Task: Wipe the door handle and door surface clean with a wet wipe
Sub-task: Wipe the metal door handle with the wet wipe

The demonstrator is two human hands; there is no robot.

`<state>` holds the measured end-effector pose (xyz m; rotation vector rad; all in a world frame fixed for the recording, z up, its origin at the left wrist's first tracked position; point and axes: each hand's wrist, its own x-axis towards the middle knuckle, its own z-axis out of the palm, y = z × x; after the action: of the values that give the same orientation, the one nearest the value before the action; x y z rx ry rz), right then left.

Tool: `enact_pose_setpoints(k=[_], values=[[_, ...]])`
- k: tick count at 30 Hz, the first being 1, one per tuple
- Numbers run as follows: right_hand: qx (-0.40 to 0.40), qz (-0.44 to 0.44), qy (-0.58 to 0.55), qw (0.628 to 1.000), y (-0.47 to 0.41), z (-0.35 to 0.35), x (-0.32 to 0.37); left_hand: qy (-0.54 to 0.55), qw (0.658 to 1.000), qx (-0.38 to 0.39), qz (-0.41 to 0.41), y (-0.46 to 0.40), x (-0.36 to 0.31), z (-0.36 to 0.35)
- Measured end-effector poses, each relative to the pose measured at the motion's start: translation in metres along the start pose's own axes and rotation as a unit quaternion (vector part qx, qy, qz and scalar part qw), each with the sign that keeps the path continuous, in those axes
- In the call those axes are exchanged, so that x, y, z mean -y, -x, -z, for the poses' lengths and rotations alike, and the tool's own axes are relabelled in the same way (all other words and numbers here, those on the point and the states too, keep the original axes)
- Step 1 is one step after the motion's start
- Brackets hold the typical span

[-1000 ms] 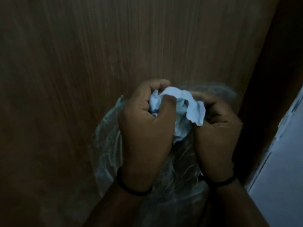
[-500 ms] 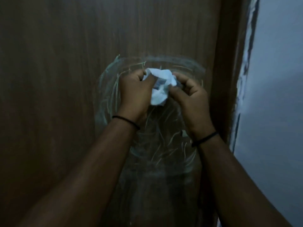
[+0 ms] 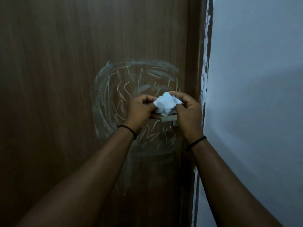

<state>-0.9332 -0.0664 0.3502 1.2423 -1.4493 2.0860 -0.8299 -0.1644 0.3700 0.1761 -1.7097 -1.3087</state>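
- Both grips are pinching the crumpled white wet wipe (image 3: 166, 104): your left hand (image 3: 141, 110) and right hand (image 3: 188, 112) are holding it just before the metal door handle (image 3: 168, 119).
- Chalky scribbles (image 3: 114, 95) are covering the brown wooden door (image 3: 57, 79); wiping looks barely begun.

Dim, bluish light with heavy shadow over the soft-focused door (image 3: 57, 79); the wall (image 3: 254, 63) is brightest.

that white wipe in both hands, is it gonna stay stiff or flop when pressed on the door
Probably floppy: the wipe is crumpled into soft folds between the left hand and right hand. It looks light, pinched by fingertips alone. It should flatten against the door and likely mould round the handle.
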Motion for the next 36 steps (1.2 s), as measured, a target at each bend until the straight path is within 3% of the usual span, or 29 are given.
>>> enact_pose_setpoints(k=[4, 9, 12, 17, 23, 29, 34, 36], values=[[0.002, 0.023, 0.062, 0.998, -0.003, 0.019, -0.006, -0.024, 1.000, 0.004, -0.012, -0.004, 0.007, -0.017], [-0.117, -0.014, 0.166, 0.979, -0.011, 0.038, -0.034, -0.130, 0.990, -0.053, -0.002, -0.010, 0.028, -0.013], [-0.142, -0.018, 0.198, 0.970, -0.008, 0.032, -0.058, -0.185, 0.979, -0.076, 0.027, -0.012, 0.050, -0.007], [-0.110, -0.031, 0.233, 0.966, 0.001, 0.008, -0.092, -0.191, 0.979, -0.062, 0.044, -0.015, 0.075, -0.010], [-0.084, 0.087, 0.277, 0.953, 0.008, -0.015, -0.098, -0.162, 0.983, -0.052, 0.071, -0.024, 0.082, -0.013], [0.006, 0.184, 0.310, 0.933, 0.016, -0.026, -0.095, -0.147, 0.986, -0.060, 0.052, -0.028, 0.086, -0.009], [-0.116, 0.037, 0.236, 0.964, -0.005, 0.010, -0.105, -0.137, 0.988, -0.042, 0.059, -0.025, 0.089, -0.008], [-0.125, 0.010, 0.194, 0.973, -0.003, 0.007, -0.105, -0.135, 0.989, -0.041, 0.053, -0.024, 0.087, -0.008]])
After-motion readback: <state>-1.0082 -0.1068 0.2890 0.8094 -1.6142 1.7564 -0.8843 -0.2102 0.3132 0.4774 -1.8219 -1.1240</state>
